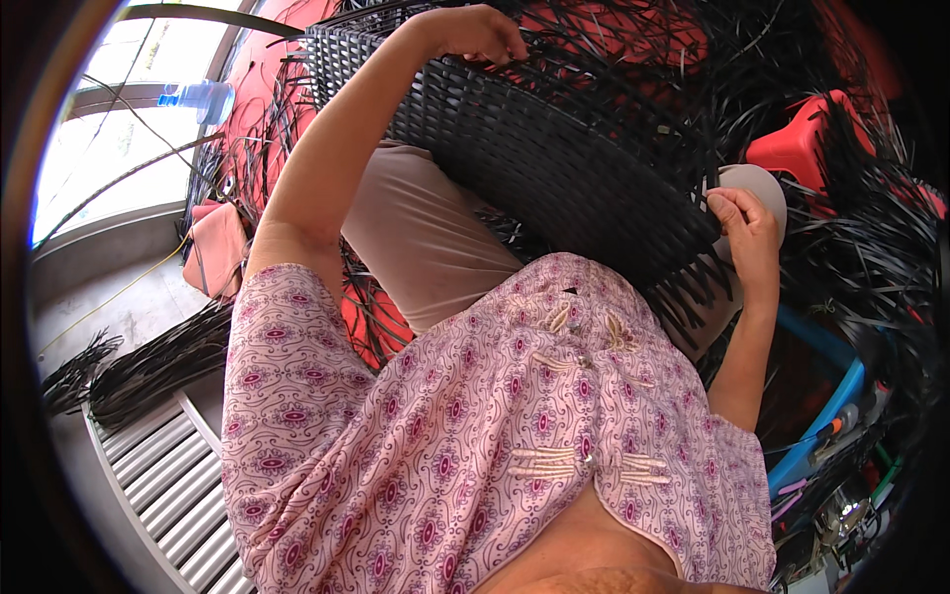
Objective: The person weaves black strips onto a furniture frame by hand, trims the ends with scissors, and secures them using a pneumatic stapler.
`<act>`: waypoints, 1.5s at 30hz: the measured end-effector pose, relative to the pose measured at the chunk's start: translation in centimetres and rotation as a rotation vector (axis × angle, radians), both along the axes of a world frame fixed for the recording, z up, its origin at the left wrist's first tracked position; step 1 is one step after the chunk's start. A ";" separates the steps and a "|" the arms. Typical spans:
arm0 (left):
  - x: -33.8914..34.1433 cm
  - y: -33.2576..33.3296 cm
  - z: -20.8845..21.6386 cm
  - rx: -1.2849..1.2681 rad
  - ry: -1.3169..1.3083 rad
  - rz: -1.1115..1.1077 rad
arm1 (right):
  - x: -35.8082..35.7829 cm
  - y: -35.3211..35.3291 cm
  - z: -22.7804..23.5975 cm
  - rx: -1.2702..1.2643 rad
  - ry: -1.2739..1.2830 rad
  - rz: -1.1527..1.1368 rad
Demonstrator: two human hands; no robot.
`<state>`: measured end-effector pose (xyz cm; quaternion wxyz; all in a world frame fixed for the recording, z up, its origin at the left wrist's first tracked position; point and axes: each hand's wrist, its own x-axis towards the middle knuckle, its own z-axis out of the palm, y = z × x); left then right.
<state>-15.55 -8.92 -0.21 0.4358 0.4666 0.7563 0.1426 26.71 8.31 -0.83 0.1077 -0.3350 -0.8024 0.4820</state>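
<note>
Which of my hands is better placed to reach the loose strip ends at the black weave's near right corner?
Probably your right hand: it's at the right end of the woven panel, near those loose strip ends. Your left hand is at the far edge, toward the left end.

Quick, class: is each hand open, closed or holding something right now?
Left hand: curled at the black woven panel; whether it holds anything cannot be told.
Right hand: closed, apparently pinching a black strip at the panel's edge.

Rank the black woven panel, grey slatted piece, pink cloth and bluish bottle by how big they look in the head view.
1. black woven panel
2. grey slatted piece, partly cut off
3. pink cloth
4. bluish bottle
</note>
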 end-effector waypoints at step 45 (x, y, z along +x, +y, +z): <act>-3.9 1.5 0.5 0.034 0.128 -0.377 | -2.4 -3.2 1.7 0.378 -0.033 0.139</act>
